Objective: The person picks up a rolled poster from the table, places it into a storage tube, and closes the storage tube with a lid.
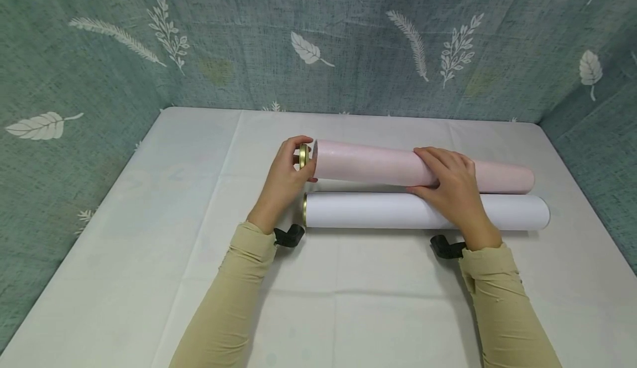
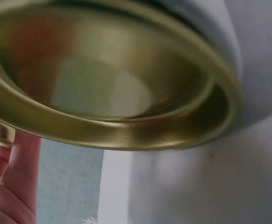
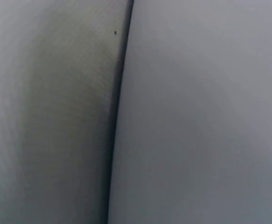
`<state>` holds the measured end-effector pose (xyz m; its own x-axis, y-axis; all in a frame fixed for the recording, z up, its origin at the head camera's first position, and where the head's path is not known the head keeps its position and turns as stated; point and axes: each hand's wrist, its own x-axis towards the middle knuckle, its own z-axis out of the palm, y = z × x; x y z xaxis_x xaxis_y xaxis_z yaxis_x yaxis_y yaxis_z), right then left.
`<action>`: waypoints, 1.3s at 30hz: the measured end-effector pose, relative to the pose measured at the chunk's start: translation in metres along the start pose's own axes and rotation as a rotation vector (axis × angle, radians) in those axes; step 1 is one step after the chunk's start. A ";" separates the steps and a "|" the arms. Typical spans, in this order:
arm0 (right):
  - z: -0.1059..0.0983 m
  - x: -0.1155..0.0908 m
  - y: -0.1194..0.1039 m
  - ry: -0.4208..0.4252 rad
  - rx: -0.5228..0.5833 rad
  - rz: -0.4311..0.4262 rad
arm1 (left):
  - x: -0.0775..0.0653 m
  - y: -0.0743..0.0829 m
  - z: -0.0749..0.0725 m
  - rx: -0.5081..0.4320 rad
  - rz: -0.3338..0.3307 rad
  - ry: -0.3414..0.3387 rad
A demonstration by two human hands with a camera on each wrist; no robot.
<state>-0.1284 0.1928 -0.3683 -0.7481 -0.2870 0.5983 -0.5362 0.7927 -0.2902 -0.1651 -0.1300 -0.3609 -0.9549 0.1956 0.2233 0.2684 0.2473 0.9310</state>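
Note:
A pale pink cardboard tube (image 1: 368,163) lies lengthwise on the table, its left end uncovered. My left hand (image 1: 286,172) pinches a round gold lid (image 1: 303,156) just left of that end. Around the pink tube's middle, my right hand (image 1: 448,180) grips with thumb in front and fingers over the top. Parallel and nearer to me is a white tube (image 1: 368,210) with a gold cap (image 1: 304,210) on its left end. That cap's recessed face (image 2: 126,133) fills much of the left wrist view, with part of the left hand (image 2: 14,186) behind it.
Both tubes lie on a white-covered table (image 1: 149,257). Green-grey leaf-print cloth (image 1: 348,42) rises behind the table and along both sides. A black wrist mount (image 1: 290,236) sits at the left wrist and another black mount (image 1: 446,247) at the right.

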 end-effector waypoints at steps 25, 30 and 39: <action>0.001 0.002 0.000 -0.009 -0.007 0.007 | -0.011 0.029 0.001 -0.209 -0.016 0.001; 0.001 0.001 0.001 -0.012 -0.009 0.012 | -0.012 0.034 0.003 -0.168 0.018 -0.006; 0.001 0.001 0.001 -0.012 -0.010 0.017 | -0.006 0.017 0.007 -0.062 0.074 0.038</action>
<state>-0.1297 0.1929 -0.3686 -0.7618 -0.2803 0.5841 -0.5198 0.8026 -0.2927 -0.1537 -0.1201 -0.3485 -0.9372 0.1749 0.3018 0.3312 0.1740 0.9274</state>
